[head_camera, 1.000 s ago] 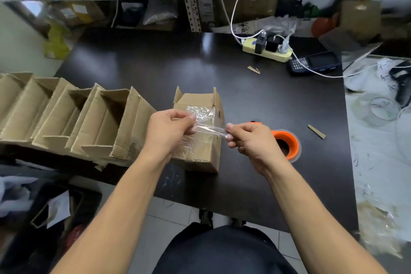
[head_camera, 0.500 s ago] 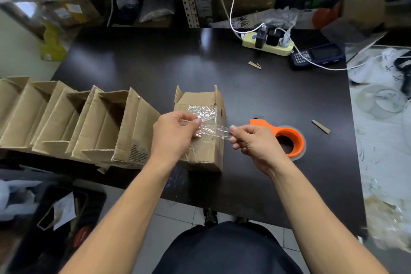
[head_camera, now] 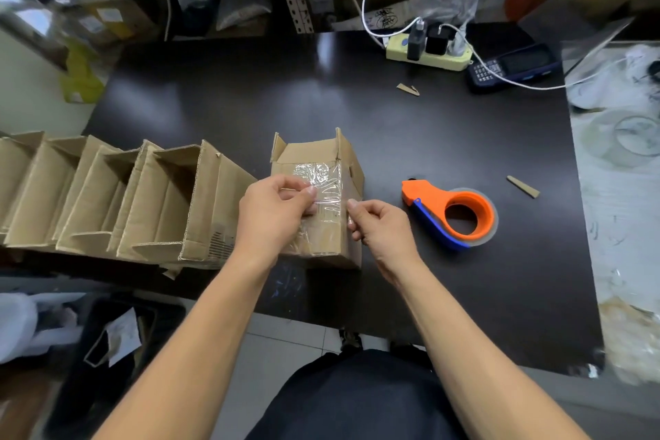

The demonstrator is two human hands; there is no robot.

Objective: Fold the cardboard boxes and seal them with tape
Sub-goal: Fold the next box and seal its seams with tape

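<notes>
A small cardboard box (head_camera: 323, 159) stands near the front edge of the dark table (head_camera: 250, 96), its top covered in clear tape. A short strip of clear tape (head_camera: 330, 195) stretches over the box top. My left hand (head_camera: 273, 216) pinches its left end, and my right hand (head_camera: 380, 225) pinches its right end by the box's right edge. An orange and blue tape dispenser (head_camera: 453, 212) lies on the table right of the box, untouched. Several folded open boxes (head_camera: 118, 196) lie in a row to the left.
At the back of the table sit a power strip (head_camera: 426, 53) with chargers and white cables and a dark handheld device (head_camera: 514, 66). Small cardboard scraps (head_camera: 523, 186) lie on the table. Crumpled plastic covers a white surface (head_camera: 621, 171) at the right. Shelving stands behind.
My hands have drawn closer together and lowered the tape strip toward the box top. My right hand has moved left, away from the dispenser, which now shows fully.
</notes>
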